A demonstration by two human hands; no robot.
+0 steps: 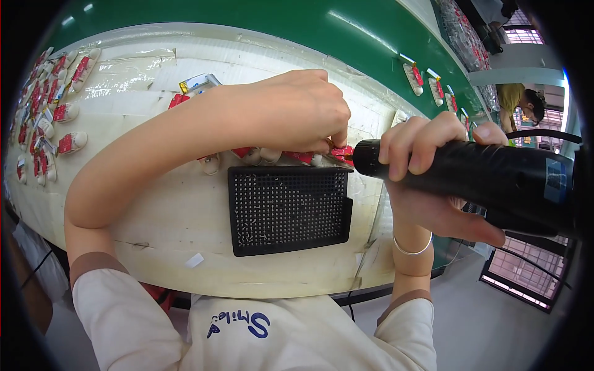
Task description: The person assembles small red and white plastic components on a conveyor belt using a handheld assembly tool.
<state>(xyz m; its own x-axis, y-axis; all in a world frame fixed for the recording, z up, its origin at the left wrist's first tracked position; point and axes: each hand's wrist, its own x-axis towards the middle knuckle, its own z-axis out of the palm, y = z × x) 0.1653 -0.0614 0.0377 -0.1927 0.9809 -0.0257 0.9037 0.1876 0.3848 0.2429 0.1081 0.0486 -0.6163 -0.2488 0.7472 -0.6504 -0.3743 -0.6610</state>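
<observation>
My right hand (427, 154) is wrapped round a black electric screwdriver (520, 179), a cord running from its back end. The driver lies nearly level, its nose pointing left. Right at that nose, the bent fingers of my left hand (309, 111) pinch a small red piece (342, 153); the driver's bit and the exact contact are hidden. Under my left wrist lie several more red-and-cream, shoe-like pieces (302, 157), partly covered by the arm. Just nearer to me sits a black tray (291, 248) with a grid of holes holding many tiny pale bits, probably screws.
At the far left of the pale, film-covered table (167, 216) many red-and-cream pieces (72, 142) are heaped. Several similar pieces (413, 78) stand spaced along a green belt (365, 37). A small white scrap (194, 260) lies near the front edge. Another person (520, 105) works at far right.
</observation>
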